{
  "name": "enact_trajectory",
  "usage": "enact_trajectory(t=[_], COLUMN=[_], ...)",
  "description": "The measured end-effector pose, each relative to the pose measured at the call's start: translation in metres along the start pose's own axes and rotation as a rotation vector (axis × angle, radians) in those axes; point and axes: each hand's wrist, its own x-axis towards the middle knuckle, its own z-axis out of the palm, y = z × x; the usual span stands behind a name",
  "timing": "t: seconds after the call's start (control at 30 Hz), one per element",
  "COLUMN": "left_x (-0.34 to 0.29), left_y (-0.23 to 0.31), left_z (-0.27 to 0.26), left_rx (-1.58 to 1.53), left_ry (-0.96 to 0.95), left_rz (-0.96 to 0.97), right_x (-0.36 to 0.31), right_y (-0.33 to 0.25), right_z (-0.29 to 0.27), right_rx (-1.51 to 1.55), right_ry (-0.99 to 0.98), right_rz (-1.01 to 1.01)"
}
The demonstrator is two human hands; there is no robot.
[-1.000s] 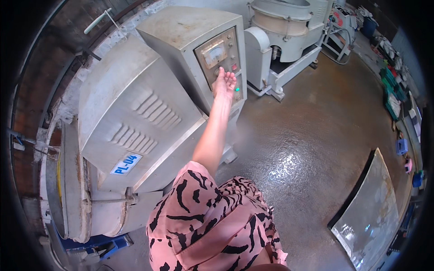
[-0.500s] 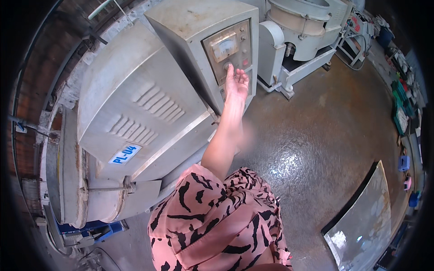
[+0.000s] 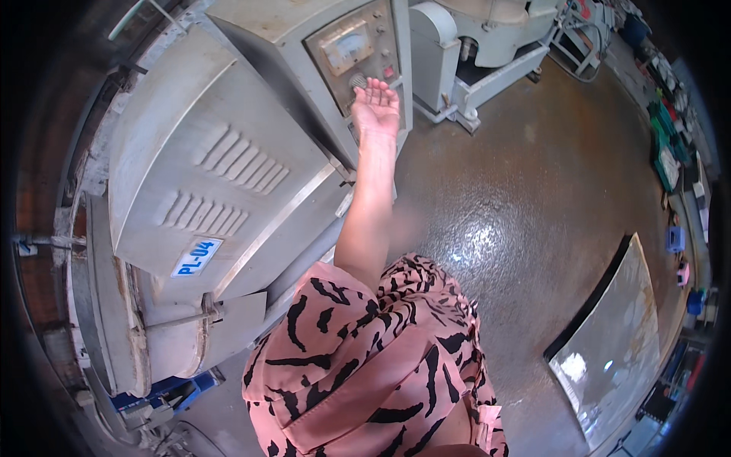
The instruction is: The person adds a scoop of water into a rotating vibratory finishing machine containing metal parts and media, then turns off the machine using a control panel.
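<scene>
My left hand (image 3: 375, 110) is raised palm up at the front of a grey control cabinet (image 3: 407, 76). Its thumb and index fingertip sit against the lower and right edges of a round knob (image 3: 358, 80), below a dial meter (image 3: 350, 44). The other fingers curl loosely beside the knob and hold nothing. A small red button (image 3: 389, 71) is just above and right of the fingertips. My right hand is out of the picture; only a patterned pink and black sleeve (image 3: 449, 343) shows on that side.
A large grey machine housing with louvred vents (image 3: 228, 179) stands at my left. Farther off is another machine with a round bowl (image 3: 487, 38). A flat metal sheet (image 3: 617, 350) lies on the wet-looking floor (image 3: 487, 183) at right. Green crates (image 3: 664, 145) line the right edge.
The whole view has shifted, so the cabinet sits higher and farther left. My left palm has turned up more, its fingers are less curled, and the knob's face shows more.
</scene>
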Motion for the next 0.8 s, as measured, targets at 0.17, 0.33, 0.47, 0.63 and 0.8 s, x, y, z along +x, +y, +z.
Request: enact_trajectory(t=[0.17, 0.33, 0.47, 0.63, 0.8], left_x=[-0.022, 0.009, 0.025, 0.024, -0.011], left_y=[0.011, 0.032, 0.022, 0.026, -0.005], left_z=[0.016, -0.012, -0.016, -0.018, -0.027], left_rx=[-0.037, 0.126, 0.069, 0.169, 0.229], left_ry=[-0.031, -0.021, 0.002, -0.021, -0.130], left_rz=[-0.132, -0.135, -0.157, -0.045, -0.169], right_x=[0.017, 0.011, 0.025, 0.025, 0.027], right_y=[0.017, 0.033, 0.032, 0.032, 0.012], right_z=[0.014, 0.022, 0.015, 0.018, 0.002], right_rx=[0.098, 0.184, 0.188, 0.171, 0.125], right_ry=[-0.070, 0.050, 0.016, 0.000, 0.004], right_rz=[-0.089, -0.107, -0.116, -0.094, -0.101])
